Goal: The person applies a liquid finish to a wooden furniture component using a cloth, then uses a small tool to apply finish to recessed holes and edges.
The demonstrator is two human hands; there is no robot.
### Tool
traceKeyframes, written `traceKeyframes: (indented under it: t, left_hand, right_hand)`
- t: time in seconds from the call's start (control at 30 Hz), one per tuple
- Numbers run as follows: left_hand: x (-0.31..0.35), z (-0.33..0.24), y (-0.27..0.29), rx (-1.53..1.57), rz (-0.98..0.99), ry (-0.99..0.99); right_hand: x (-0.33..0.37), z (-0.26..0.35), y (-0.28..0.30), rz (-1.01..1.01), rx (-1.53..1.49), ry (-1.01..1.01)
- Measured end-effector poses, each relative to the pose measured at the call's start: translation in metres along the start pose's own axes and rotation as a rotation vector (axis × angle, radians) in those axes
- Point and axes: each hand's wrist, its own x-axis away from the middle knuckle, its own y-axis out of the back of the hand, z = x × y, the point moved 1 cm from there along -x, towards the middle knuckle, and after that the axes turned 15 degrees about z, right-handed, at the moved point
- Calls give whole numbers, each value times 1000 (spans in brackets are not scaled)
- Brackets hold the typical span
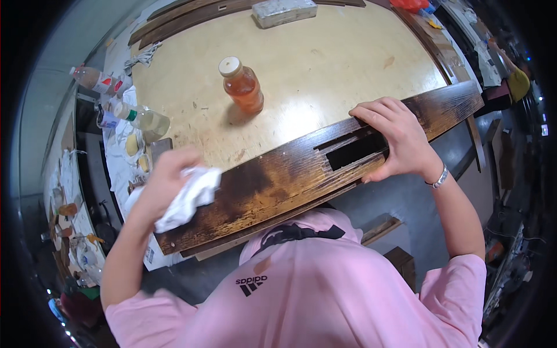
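Head view, left hand clutching white rag, right hand gripping dark plank

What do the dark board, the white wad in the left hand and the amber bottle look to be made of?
Dark board: wood, grain showing through a patchy, glossy brown stain. White wad in the left hand: soft, crumpled cloth or paper, hard to tell which. Amber bottle: clear, probably plastic, with a pale cap and orange liquid.

Dark-stained streaky brown plank, white rag, amber bottle
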Motion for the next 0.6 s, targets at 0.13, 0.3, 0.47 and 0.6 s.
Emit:
traceKeyframes:
  t: [0.13,0.3,0.47,0.6]
  left_hand:
    - [-32,-34,-18,56,-99,-159]
    - [70,50,9,92,-73,61]
    - [23,-9,-14,-51,-214,-96]
    - [61,26,4,242,-99,115]
  right_hand:
    - [-3,-5,-2,-10,-2,8]
    - [2,3,3,9,-28,-36]
    - [-5,4,0,2,-15,-5]
    - [2,2,-1,10,-32,-48]
